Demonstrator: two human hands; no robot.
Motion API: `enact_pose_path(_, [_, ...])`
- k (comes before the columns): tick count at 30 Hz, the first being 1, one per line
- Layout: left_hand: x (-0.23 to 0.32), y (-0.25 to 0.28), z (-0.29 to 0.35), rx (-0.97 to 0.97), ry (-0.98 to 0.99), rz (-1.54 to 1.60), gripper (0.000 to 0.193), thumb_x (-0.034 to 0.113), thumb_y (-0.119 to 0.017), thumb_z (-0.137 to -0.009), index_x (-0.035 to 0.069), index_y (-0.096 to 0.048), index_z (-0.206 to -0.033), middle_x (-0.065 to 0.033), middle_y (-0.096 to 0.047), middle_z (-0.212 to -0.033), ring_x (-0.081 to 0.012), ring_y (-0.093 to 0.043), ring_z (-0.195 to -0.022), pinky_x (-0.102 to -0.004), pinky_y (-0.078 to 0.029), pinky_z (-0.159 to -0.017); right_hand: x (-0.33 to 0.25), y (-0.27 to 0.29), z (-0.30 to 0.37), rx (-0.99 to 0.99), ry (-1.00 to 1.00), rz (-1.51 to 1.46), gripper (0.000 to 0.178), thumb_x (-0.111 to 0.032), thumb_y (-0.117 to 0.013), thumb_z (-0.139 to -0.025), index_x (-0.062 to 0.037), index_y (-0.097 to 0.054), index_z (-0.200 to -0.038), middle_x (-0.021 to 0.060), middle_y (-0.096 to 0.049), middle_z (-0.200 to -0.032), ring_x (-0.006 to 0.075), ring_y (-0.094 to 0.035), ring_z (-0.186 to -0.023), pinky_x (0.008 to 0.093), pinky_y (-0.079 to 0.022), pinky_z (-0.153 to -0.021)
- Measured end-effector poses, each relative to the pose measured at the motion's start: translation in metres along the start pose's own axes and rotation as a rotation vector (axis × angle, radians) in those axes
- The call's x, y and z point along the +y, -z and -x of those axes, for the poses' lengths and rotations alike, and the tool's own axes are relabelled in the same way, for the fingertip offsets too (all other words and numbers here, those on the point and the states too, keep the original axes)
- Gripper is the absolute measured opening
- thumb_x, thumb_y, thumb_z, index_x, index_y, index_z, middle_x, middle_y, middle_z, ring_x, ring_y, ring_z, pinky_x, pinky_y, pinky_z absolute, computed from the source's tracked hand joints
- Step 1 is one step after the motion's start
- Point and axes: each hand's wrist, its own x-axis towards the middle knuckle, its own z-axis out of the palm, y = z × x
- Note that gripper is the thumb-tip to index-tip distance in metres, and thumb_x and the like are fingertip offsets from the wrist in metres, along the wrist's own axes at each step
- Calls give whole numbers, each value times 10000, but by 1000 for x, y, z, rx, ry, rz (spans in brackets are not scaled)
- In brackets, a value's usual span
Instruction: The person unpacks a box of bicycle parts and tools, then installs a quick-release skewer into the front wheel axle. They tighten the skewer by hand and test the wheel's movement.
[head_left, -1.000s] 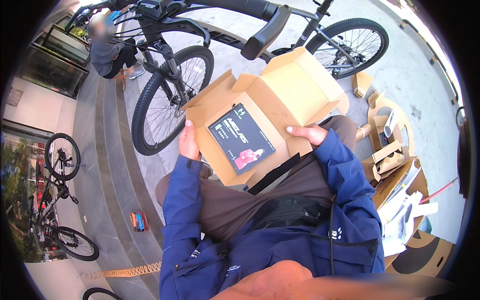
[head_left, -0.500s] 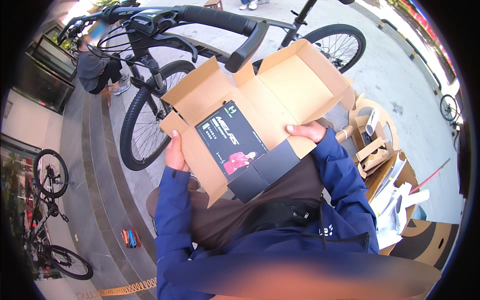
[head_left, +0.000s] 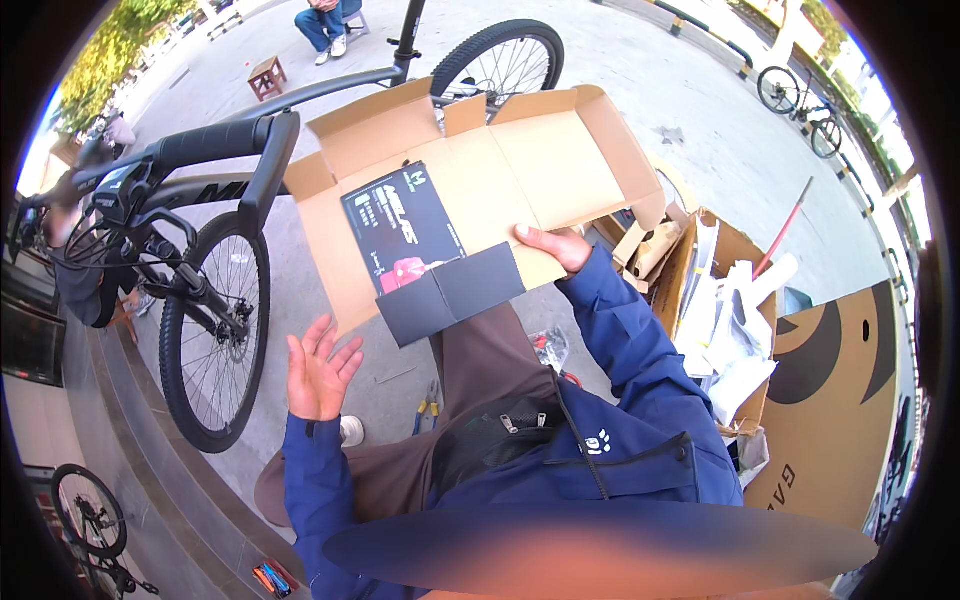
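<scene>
My right hand grips the near edge of an opened, flattened cardboard box held up in front of me. A black printed panel with a pink picture covers its left part, and dark flaps hang from its lower edge. Below the box's left side, my left hand is open with fingers spread and palm up, touching nothing. Both arms wear blue sleeves. I sit with brown trousers over my knees.
A black bicycle stands at my left, its handlebar near the box. Pliers and a small bag of parts lie on the pavement. At right are a carton of papers and packing and a large flat cardboard sheet. A person sits far behind.
My left hand has let go of the box's left side and dropped below it, open. The box now rests in my right hand alone, and the view has tilted upward.
</scene>
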Motion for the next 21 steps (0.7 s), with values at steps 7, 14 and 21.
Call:
enact_pose_path(7, [0,36,25,73,33,-47,541,482,-449,-1138,70,-502,-1483,-120,-656,-1295,-246,-702,-1084,-399,-607,-947,19,102,2,259,108,-158,513,-253,-719,-1035,-5,-544,-1449,135,-688,-1311,253,-710,-1156,393,-608,-967])
enact_pose_path(14, [0,51,32,84,29,-59,484,442,-476,-1136,61,-539,-1429,-110,-671,-1267,-240,-706,-1065,-393,-612,-932,23,201,-31,766,328,-216,676,-527,-721,-1000,-15,-541,-1403,127,-688,-1308,267,-704,-1172,425,-606,-976])
enact_pose_path(21, [-17,56,29,78,54,-70,472,438,-520,-1121,63,-564,-1405,-95,-690,-1236,-231,-707,-1049,-386,-611,-919,199,187,-32,590,-358,281,841,-438,-808,-940,-16,-399,-1542,201,-740,-1205,314,-771,-930,431,-633,-713])
